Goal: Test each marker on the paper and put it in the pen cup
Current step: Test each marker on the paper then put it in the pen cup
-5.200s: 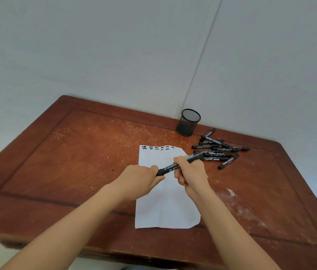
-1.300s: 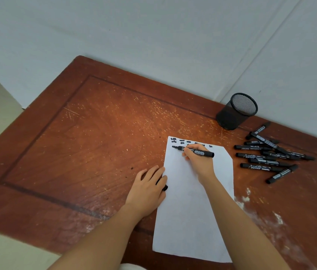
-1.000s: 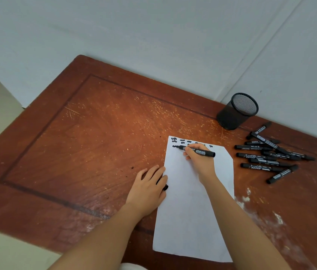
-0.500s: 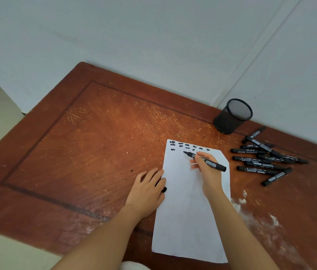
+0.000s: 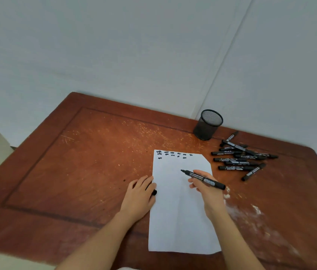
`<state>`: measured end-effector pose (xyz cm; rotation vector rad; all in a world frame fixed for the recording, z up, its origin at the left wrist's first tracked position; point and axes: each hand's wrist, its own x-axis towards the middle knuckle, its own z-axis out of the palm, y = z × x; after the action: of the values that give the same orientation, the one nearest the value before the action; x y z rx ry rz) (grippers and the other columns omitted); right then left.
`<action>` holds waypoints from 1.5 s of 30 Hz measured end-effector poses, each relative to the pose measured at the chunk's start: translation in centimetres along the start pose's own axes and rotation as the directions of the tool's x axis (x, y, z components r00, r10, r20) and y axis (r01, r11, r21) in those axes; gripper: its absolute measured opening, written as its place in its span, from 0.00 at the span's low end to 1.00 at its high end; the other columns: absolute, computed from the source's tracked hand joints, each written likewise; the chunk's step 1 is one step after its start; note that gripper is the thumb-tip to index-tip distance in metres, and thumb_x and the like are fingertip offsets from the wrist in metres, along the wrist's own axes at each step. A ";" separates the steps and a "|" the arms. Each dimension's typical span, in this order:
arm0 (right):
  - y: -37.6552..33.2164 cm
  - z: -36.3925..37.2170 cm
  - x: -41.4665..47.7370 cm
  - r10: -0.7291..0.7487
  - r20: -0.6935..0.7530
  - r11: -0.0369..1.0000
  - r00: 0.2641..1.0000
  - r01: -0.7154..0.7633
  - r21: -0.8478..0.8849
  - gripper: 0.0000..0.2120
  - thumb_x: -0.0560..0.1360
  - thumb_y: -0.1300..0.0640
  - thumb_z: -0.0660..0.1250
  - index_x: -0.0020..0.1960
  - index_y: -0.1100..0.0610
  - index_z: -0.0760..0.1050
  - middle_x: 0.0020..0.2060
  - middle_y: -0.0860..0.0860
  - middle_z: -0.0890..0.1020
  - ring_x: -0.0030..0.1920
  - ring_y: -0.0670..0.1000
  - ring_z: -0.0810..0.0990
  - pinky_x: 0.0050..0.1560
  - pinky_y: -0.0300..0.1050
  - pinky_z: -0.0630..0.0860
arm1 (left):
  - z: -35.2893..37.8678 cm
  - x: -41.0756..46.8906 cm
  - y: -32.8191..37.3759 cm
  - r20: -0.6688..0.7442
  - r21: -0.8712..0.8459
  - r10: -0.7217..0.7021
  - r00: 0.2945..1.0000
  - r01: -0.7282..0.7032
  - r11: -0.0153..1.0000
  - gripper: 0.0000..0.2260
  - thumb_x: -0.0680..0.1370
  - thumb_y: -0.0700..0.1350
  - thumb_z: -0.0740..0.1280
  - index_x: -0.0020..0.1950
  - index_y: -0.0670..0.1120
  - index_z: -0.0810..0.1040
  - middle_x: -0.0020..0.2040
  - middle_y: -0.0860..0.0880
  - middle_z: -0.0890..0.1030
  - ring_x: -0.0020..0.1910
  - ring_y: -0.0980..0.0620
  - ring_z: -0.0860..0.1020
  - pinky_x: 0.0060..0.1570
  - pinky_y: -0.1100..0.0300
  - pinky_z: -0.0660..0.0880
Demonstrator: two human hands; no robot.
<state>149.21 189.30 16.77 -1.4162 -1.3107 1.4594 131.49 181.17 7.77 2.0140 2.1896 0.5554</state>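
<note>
Since half a second ago, the right hand (image 5: 207,187) has drawn back from the row of ink marks (image 5: 173,154) at the top of the sheet, and the marker's tip now hangs over blank paper lower down. That hand grips an uncapped black marker (image 5: 202,179), a slim plastic cylinder with white lettering, tip pointing up and left.

The paper (image 5: 179,221) is a plain white rectangle with one top corner cut off, lying flat on the worktop (image 5: 87,172), a worn reddish-brown wooden surface with scratches, a grooved border and pale powdery smears near the right side.

The left hand (image 5: 139,198) rests palm down at the paper's left edge, fingers loosely curled over a small black cap (image 5: 154,192) that peeks out by the thumb side.

At the back, near the wall corner, stands the pen cup (image 5: 208,124), a black round wire-mesh cylinder, upright, with nothing visible in it. To its right a loose pile of black markers (image 5: 239,158) lies on the wood, several crossing each other, well apart from the hands.
</note>
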 end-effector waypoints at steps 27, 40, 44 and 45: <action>-9.5 -1.9 -9.5 -0.317 0.163 0.945 0.934 0.326 -0.034 0.12 0.70 0.70 0.68 0.40 0.53 0.79 0.35 0.50 0.82 0.33 0.41 0.81 0.36 0.28 0.75 | -11.1 0.1 7.1 -0.149 -0.599 -0.126 0.981 0.011 0.800 0.05 0.74 0.39 0.69 0.48 0.44 0.82 0.37 0.65 0.75 0.36 0.69 0.73 0.36 0.76 0.65; -9.4 -2.4 -9.8 -0.192 0.285 0.909 0.939 0.280 -0.310 0.11 0.70 0.63 0.70 0.42 0.46 0.78 0.41 0.45 0.83 0.42 0.48 0.82 0.42 0.32 0.78 | -11.9 -0.1 8.3 -0.041 -0.534 -0.008 0.999 -0.015 0.845 0.08 0.76 0.42 0.66 0.53 0.49 0.81 0.43 0.53 0.79 0.39 0.53 0.74 0.41 0.58 0.72; -9.4 -2.5 -10.0 -0.141 0.347 0.915 0.927 0.256 -0.313 0.13 0.70 0.67 0.69 0.42 0.48 0.79 0.38 0.47 0.83 0.34 0.43 0.81 0.41 0.34 0.78 | -12.1 -0.4 8.5 0.036 -0.524 0.058 0.998 -0.031 0.851 0.08 0.77 0.43 0.65 0.54 0.48 0.81 0.44 0.50 0.81 0.39 0.55 0.73 0.44 0.56 0.73; -9.4 -2.6 -10.0 -0.125 0.356 0.921 0.926 0.242 -0.305 0.13 0.70 0.67 0.69 0.42 0.49 0.79 0.37 0.47 0.83 0.33 0.43 0.81 0.40 0.34 0.78 | -12.3 -0.5 8.6 0.057 -0.532 0.072 0.996 -0.030 0.846 0.08 0.77 0.43 0.65 0.54 0.48 0.81 0.43 0.51 0.81 0.38 0.57 0.72 0.43 0.58 0.72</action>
<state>151.77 182.49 28.68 -1.2424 -1.9394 1.4272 135.58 178.82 21.96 1.7544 1.6869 0.9531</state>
